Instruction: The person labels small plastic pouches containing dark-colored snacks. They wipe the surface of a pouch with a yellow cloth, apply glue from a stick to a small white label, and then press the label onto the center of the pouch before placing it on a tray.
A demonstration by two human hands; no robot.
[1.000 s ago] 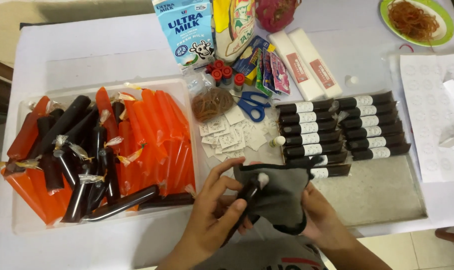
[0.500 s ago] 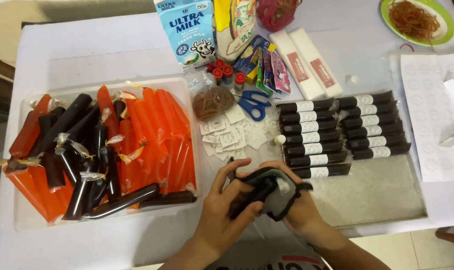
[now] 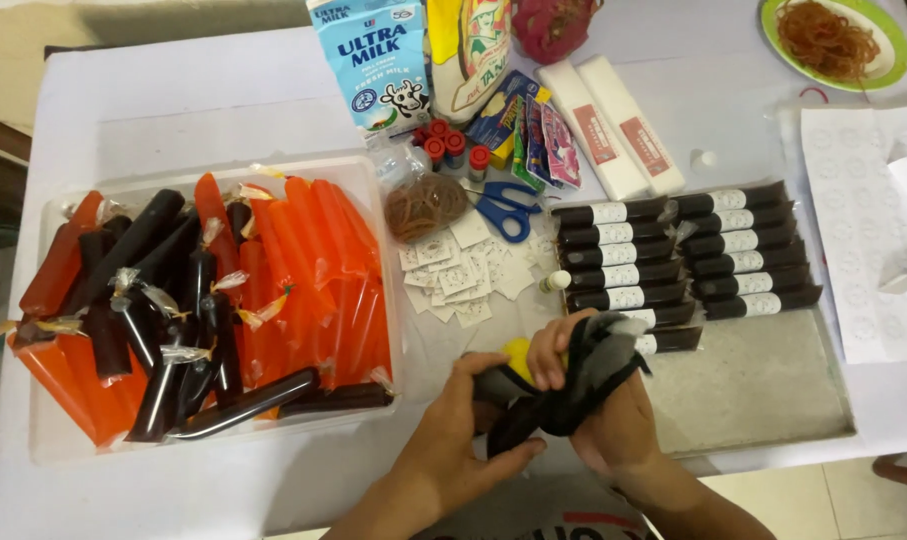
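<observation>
My left hand [image 3: 453,440] grips the lower end of a dark filled plastic tube [image 3: 518,420]. My right hand [image 3: 598,420] holds a grey cloth [image 3: 603,355] wrapped around the tube's upper part, fingers curled over it. Both hands sit at the table's near edge, just in front of a grey tray [image 3: 753,385]. Labelled dark tubes [image 3: 673,255] lie in two rows on that tray. At the left, a clear plastic bin [image 3: 373,200] holds several orange and dark tubes [image 3: 203,300].
Small white paper labels [image 3: 463,270], blue scissors [image 3: 503,212] and a bag of rubber bands [image 3: 423,205] lie mid-table. A milk carton [image 3: 368,60], packets, red-capped bottles [image 3: 448,148] and white boxes [image 3: 613,125] stand behind. A sticker sheet [image 3: 863,220] and a green plate [image 3: 835,40] are right.
The cloth has gone from spread over the tube to bunched in my right hand. Both hands shifted slightly right, and the tube now points down toward my left hand.
</observation>
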